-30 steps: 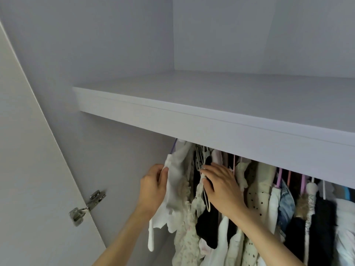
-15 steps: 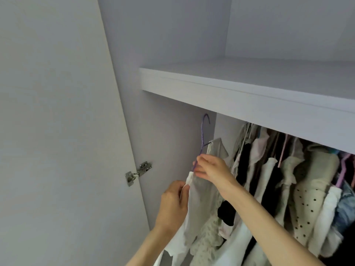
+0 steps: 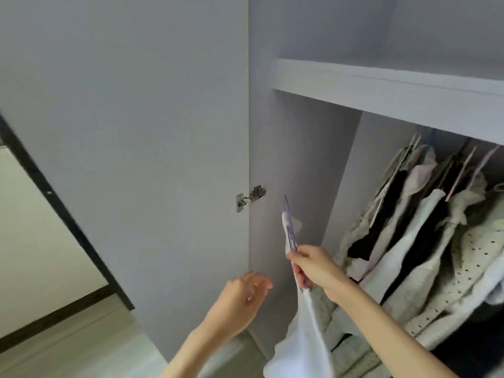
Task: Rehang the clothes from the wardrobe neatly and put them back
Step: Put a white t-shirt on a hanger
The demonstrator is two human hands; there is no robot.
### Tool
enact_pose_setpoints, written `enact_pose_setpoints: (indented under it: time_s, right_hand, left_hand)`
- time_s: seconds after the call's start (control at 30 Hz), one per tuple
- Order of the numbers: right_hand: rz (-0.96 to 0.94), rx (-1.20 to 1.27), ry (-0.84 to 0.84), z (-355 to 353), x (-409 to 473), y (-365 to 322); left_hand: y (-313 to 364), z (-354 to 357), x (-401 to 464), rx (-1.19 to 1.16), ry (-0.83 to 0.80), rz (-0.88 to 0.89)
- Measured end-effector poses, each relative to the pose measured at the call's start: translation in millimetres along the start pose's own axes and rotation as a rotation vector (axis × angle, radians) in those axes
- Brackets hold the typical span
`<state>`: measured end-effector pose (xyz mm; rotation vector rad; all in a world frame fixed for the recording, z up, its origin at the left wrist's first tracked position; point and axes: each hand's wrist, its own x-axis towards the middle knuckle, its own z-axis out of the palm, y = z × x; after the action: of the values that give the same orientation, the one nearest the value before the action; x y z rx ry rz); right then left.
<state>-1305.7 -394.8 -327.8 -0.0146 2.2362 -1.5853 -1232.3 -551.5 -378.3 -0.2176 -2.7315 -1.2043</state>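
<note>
While the right hand (image 3: 317, 268) pinches the purple hanger (image 3: 289, 227), holds it clear of the wardrobe, hook end tilted up and away from the grip. Carries a white garment (image 3: 302, 334) that drapes straight below the grip, one shoulder bunched high on the hanger arm; judged uneven, hence taken out for rehanging. Grip narrow: fingers and thumb closed on the hanger neck, which keeps the cloth from sliding off. Left hand (image 3: 242, 298) just left of the grip and slightly lower, fingers loosely spread, holding nothing; likely placed to catch the hem or straighten the cloth. Other hanging clothes (image 3: 425, 241) crowd to the right of the grip, under the shelf (image 3: 381, 91). Open door (image 3: 136, 159) and its hinge (image 3: 249, 199) up and left of the grip. Rail not visible.
</note>
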Motion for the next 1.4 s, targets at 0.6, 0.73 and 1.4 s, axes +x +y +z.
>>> enact_pose_setpoints:
  time_s: [0.6, 0.73, 1.4]
  right_hand:
    - [-0.706, -0.531, -0.593, 207, -69, -10]
    - [-0.85, -0.41, -0.801, 265, -78, -20]
    - [-1.607, -0.396, -0.961, 520, -188, -20]
  left_hand:
    - [-87, -100, -272, 0.416, 0.662, -0.465]
    - [-68, -108, -319, 0.505, 0.989, -0.652]
    - [-19, -128, -510, 0.534, 1.79, -1.238]
